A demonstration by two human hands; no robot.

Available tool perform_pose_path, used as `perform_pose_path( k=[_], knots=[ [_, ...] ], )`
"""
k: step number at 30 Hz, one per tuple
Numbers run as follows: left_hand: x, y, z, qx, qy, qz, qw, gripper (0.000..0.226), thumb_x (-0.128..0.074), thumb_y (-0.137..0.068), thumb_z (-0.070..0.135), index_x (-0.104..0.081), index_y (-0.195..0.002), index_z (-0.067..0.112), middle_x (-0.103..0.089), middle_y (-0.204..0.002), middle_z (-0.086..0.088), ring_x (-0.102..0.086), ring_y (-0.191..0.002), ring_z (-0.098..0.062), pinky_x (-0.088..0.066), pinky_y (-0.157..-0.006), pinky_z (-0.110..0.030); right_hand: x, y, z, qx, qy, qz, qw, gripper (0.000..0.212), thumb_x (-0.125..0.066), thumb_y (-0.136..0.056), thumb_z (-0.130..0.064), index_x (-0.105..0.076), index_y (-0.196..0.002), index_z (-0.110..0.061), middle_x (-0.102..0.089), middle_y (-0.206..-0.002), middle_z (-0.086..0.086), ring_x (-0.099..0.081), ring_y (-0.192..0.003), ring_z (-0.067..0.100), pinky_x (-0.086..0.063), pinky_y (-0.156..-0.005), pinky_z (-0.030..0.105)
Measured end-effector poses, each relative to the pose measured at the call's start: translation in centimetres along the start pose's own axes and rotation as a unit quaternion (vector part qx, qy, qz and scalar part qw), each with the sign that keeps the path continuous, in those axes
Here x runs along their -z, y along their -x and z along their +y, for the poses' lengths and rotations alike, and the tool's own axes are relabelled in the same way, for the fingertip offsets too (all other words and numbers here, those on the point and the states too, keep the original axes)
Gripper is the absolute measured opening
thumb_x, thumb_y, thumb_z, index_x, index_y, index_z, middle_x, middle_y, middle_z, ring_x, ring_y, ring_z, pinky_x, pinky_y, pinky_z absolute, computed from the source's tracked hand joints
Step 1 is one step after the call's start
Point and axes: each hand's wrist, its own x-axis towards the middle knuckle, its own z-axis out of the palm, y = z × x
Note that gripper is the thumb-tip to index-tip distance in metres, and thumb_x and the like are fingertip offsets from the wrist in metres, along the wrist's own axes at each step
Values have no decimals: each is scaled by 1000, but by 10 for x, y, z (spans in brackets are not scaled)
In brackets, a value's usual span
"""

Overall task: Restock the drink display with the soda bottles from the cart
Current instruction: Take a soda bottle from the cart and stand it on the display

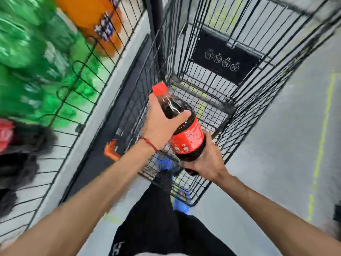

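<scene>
1. Soda bottle (186,137): dark brown-black liquid, red cap, red label with small white print.
2. Cart (212,100): black wire in a grid pattern; black panel (224,56) carrying 4 white circular symbols.
3. Display rack (80,127): black wire bars.
4. Stock, blurred: green bottles (24,58); orange bottles (83,13) with blue-and-white labels; dark bottles (16,163) with red labels.
5. Floor (276,145): pale grey, with a dashed yellow-green line (322,137).
6. Wrist thread (148,143): red. Trousers (156,218): black, with a white mark. Shoes (180,205): blue.

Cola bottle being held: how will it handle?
Probably heavy: the cola bottle looks full, and left hand and right hand both grip it. Round body would likely roll if laid down. Smooth plastic may slip.
</scene>
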Motion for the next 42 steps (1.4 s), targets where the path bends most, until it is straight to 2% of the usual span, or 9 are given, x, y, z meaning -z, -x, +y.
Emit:
perform_pose_path(
  k=[4, 9, 13, 16, 21, 26, 30, 33, 42],
  knots=[
    [16, 53, 35, -49, -9, -2, 999, 91, -87, -64, 40, -41, -139, 14, -58, -121, 20, -59, -109, 8, -44, -102, -19, 5, 46, -16, 49, -17, 19, 998, 110, -99, -45, -46, -33, -132, -36, -64, -109, -15, -65, -108, 17, -53, -94, 34],
    [57, 121, 63, -95, -4, -48, 994, 98, -95, -65, 15, -32, -138, 25, -61, -117, 34, -60, -112, 11, -45, -94, -11, 9, 98, -42, 105, -68, -7, 992, 112, -100, -50, -37, -35, -140, -34, -60, -113, -25, -62, -104, -2, -46, -89, 11],
    [95, 160, 80, -116, -24, -36, 992, 108, -96, -52, 30, -29, -137, 30, -60, -126, 21, -61, -119, 0, -51, -99, -24, 1, 123, -70, 145, -80, -44, 985, 108, -101, -51, -35, -37, -137, -35, -61, -113, -26, -56, -106, -18, -42, -83, 0],
    [121, 185, 82, -133, -31, 21, 990, 115, -99, -51, 34, -28, -140, 22, -63, -127, -2, -65, -119, -23, -52, -102, -50, -9, 136, -92, 170, -72, -69, 980, 107, -101, -51, -34, -37, -136, -40, -67, -112, -18, -65, -102, -6, -52, -82, 11],
    [187, 234, 79, -166, -61, 120, 977, 107, -98, -49, 46, -37, -135, 33, -65, -128, 2, -64, -121, -22, -49, -104, -52, -51, 157, -139, 218, -66, -94, 969, 105, -98, -50, -29, -37, -134, -47, -71, -105, -8, -73, -87, 13, -62, -69, 44],
    [261, 277, 73, -194, -92, 193, 957, 97, -99, -52, 32, -50, -135, 17, -67, -126, 4, -64, -120, -16, -48, -106, -47, -115, 173, -193, 274, -66, -105, 954, 110, -100, -49, -31, -36, -136, -51, -67, -117, -16, -71, -103, 13, -61, -80, 48],
    [321, 309, 67, -202, -112, 211, 950, 92, -98, -54, 31, -52, -133, 18, -67, -123, 6, -65, -117, -15, -50, -103, -44, -173, 196, -233, 304, -79, -105, 944, 107, -102, -51, -21, -42, -138, -33, -67, -116, -21, -67, -107, 1, -56, -92, 30],
    [368, 331, 65, -205, -114, 225, 946, 88, -96, -54, 36, -53, -130, 20, -69, -120, 7, -67, -113, -15, -52, -99, -44, -212, 212, -266, 305, -91, -119, 940, 105, -102, -52, -25, -42, -138, -32, -70, -119, -16, -68, -109, 7, -56, -96, 42],
    [490, 398, 47, -202, -150, 264, 931, 90, -96, -54, 39, -53, -131, 22, -69, -118, 7, -67, -111, -18, -53, -96, -44, -316, 268, -345, 339, -96, -170, 920, 103, -102, -54, -18, -43, -138, -29, -68, -124, -13, -67, -115, 11, -56, -97, 48]
  ],
)
